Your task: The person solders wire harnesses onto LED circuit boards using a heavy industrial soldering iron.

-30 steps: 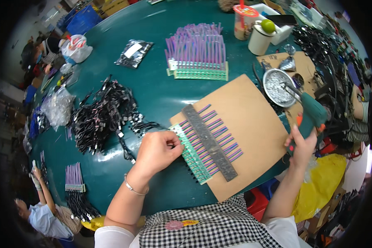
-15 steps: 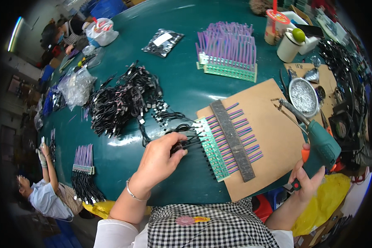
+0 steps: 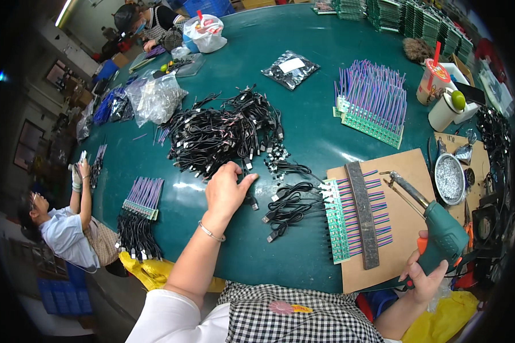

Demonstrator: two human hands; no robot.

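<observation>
My left hand is at the near edge of a tangled pile of black USB cables, thumb apart from the bent fingers. A cable plug lies just beside its thumb. In my right hand is a green soldering gun, its tip pointing up and left above the cardboard. A green circuit board strip lies at the cardboard's left edge, with purple-blue wires running right from it under a dark flat bar. Several coiled black cables reach the strip's left side.
A brown cardboard sheet lies under the work. Further back are wired board strips and a black packet. A metal bowl, cup and drink stand right. Finished bundles lie left; two other people work nearby.
My left hand has left the cables beside the board strip and moved to the pile. The whole view has shifted, so the table's things appear further right. My right hand still holds the soldering gun.
</observation>
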